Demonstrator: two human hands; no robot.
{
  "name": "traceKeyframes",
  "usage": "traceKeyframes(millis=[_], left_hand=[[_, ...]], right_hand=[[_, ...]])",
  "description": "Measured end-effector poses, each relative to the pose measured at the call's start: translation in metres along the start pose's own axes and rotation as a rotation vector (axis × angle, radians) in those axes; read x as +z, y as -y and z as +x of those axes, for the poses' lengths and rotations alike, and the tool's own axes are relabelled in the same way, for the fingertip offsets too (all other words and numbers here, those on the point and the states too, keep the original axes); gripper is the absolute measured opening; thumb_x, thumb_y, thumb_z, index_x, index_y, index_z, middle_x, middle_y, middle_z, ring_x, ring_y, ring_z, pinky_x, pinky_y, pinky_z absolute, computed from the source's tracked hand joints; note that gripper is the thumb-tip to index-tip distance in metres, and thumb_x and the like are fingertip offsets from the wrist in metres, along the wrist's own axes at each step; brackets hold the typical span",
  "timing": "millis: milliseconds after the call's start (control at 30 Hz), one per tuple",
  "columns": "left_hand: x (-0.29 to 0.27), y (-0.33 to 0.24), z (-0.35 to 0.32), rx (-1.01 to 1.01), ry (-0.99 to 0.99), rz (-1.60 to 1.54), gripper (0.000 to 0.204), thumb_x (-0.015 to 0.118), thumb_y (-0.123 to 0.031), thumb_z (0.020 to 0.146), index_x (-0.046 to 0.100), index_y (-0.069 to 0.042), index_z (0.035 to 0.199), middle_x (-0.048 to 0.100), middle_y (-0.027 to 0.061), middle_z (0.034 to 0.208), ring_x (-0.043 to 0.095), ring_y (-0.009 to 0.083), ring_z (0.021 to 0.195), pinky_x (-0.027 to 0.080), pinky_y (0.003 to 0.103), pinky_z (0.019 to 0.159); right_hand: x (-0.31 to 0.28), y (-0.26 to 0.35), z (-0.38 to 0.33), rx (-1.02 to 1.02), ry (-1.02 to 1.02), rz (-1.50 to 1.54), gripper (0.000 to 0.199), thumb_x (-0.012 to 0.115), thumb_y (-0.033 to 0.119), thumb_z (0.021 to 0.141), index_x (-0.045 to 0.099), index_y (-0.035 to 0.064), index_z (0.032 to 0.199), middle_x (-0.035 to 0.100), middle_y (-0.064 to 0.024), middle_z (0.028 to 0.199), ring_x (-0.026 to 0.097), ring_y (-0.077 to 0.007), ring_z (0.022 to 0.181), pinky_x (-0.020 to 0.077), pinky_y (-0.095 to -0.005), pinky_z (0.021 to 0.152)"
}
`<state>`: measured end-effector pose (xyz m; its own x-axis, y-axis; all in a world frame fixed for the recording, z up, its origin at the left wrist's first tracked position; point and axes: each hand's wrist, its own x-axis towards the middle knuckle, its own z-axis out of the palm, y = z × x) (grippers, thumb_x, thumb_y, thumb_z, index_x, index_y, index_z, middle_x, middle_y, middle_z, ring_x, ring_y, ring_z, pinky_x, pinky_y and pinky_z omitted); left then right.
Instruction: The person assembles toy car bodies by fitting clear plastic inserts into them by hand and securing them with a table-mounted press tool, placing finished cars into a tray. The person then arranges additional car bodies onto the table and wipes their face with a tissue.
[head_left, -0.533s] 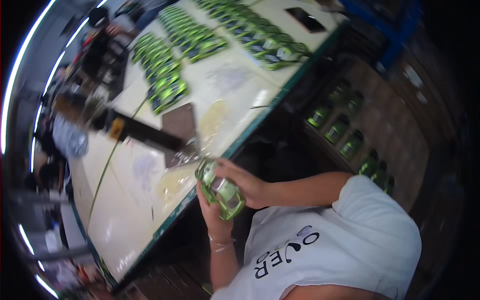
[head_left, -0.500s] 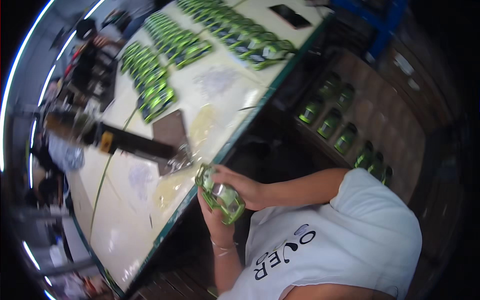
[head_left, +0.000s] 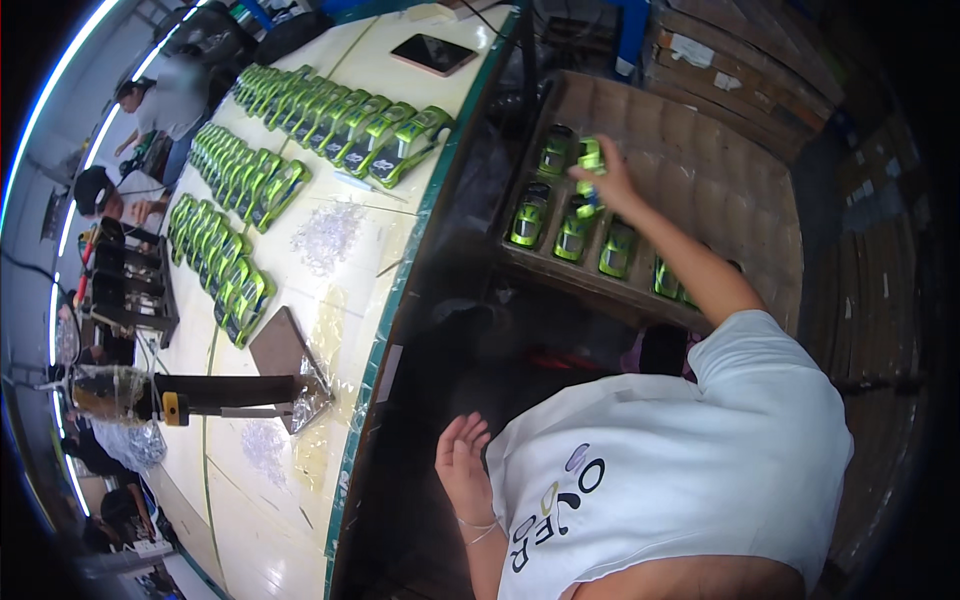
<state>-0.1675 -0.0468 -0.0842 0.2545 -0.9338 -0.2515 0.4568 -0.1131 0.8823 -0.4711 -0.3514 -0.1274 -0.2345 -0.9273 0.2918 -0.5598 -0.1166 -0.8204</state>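
My right hand (head_left: 617, 182) reaches out over a brown compartment tray (head_left: 700, 170) on the right. Its fingers are closed on a green toy car shell (head_left: 590, 157) above the tray's cells. Several similar green toy cars (head_left: 528, 216) sit in the cells nearest the table, partly hidden by my forearm. My left hand (head_left: 464, 462) hangs in front of my shirt, beside the table's edge, with its fingers loosely curled apart and nothing in them.
Rows of green car shells (head_left: 400, 140) cover the table's far part (head_left: 370, 215). A phone (head_left: 434, 54) lies behind them. A dark arm-like fixture (head_left: 230, 390) extends over a brown plate (head_left: 280, 350). Stacked cartons (head_left: 740, 60) stand beyond the tray. Co-workers (head_left: 120, 200) sit across the table.
My right hand has carried the toy car shell from in front of me to the tray on the right. My left hand has let go of it. The view has turned rightward.
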Motion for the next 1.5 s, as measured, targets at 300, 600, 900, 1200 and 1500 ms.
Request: traceKeyframes(millis=[300, 600, 900, 1200, 1500], left_hand=[[-0.020, -0.004, -0.009, -0.114, -0.204, -0.017, 0.027, 0.051, -0.014, 0.081, 0.050, 0.003, 0.102, 0.056, 0.0129, 0.098, 0.055, 0.0157, 0.086, 0.043, 0.025, 0.076], [-0.068, -0.046, -0.050, 0.264, -0.400, 0.081, 0.019, 0.056, -0.011, 0.078, 0.054, 0.000, 0.094, 0.059, 0.0071, 0.087, 0.055, 0.0112, 0.080, 0.044, 0.022, 0.071], [-0.171, -0.167, -0.219, 0.342, -1.532, 1.122, 0.023, 0.061, -0.024, 0.073, 0.057, -0.001, 0.076, 0.059, 0.0129, 0.068, 0.058, 0.0195, 0.062, 0.045, 0.028, 0.056], [-0.219, -0.123, -0.377, -0.929, -1.920, 1.197, 0.047, 0.041, -0.043, 0.079, 0.058, -0.001, 0.090, 0.055, 0.0231, 0.094, 0.052, 0.0378, 0.090, 0.041, 0.043, 0.079], [-0.254, -0.105, -0.443, -0.281, -1.918, 1.069, 0.027, 0.044, -0.022, 0.079, 0.057, 0.002, 0.078, 0.057, 0.0117, 0.076, 0.053, 0.0255, 0.067, 0.041, 0.036, 0.060]], right_hand=[[-0.016, -0.093, 0.027, 0.316, 0.115, -0.691, 0.069, 0.055, 0.054, 0.068, 0.049, -0.0009, 0.109, 0.050, -0.0181, 0.109, 0.049, -0.0296, 0.100, 0.0391, -0.0373, 0.082], [-0.011, -0.150, 0.072, -0.449, -0.139, -0.472, 0.032, 0.057, 0.026, 0.077, 0.055, -0.0026, 0.092, 0.058, -0.0145, 0.082, 0.055, -0.0269, 0.075, 0.0443, -0.0323, 0.070], [0.088, 0.126, -0.169, -0.053, 0.885, 0.193, 0.013, 0.051, 0.007, 0.078, 0.055, 0.0030, 0.090, 0.052, -0.0012, 0.073, 0.045, -0.0074, 0.057, 0.0378, -0.0188, 0.050], [0.093, 0.166, -0.289, -0.001, 1.704, 0.387, 0.010, 0.055, 0.003, 0.074, 0.056, 0.0013, 0.084, 0.053, -0.0017, 0.067, 0.049, -0.0060, 0.057, 0.0399, -0.0183, 0.051], [0.092, 0.167, -0.286, -0.139, 1.743, 0.304, 0.012, 0.057, 0.006, 0.073, 0.058, 0.0013, 0.084, 0.057, -0.0051, 0.072, 0.052, -0.0079, 0.062, 0.0421, -0.0194, 0.055]])
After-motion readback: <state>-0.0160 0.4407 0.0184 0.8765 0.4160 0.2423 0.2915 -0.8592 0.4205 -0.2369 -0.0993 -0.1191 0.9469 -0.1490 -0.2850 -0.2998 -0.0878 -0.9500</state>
